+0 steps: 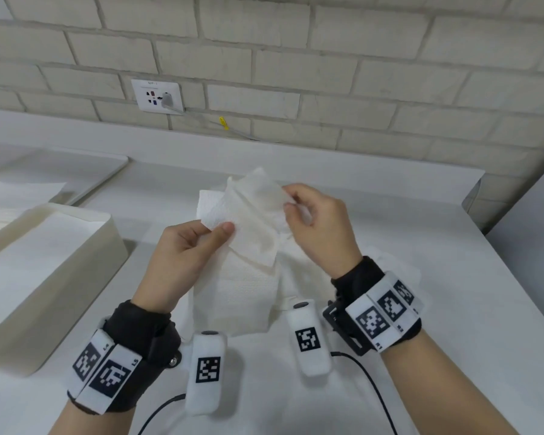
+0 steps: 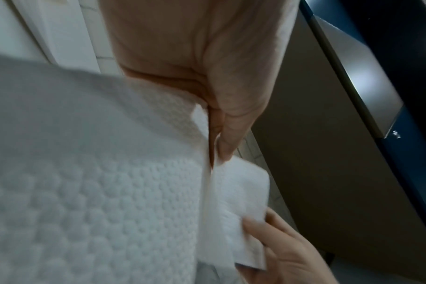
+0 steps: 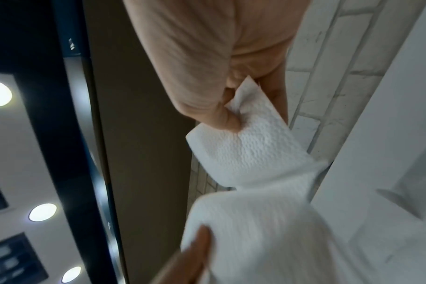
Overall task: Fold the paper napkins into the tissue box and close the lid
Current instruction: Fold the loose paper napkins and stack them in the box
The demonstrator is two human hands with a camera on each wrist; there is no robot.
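Your left hand (image 1: 182, 246) and right hand (image 1: 314, 215) each pinch the napkin (image 1: 252, 208) mid-frame; match its corners squarely before creasing, then carry it to the tissue box (image 1: 44, 265) at left

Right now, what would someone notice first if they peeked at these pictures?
Probably the crumpled white embossed paper napkin held up mid-picture, pinched by the left hand and the right hand. Next, the open cream rectangular tissue box on the white table's left, and the wrist bands with black-and-white square codes.
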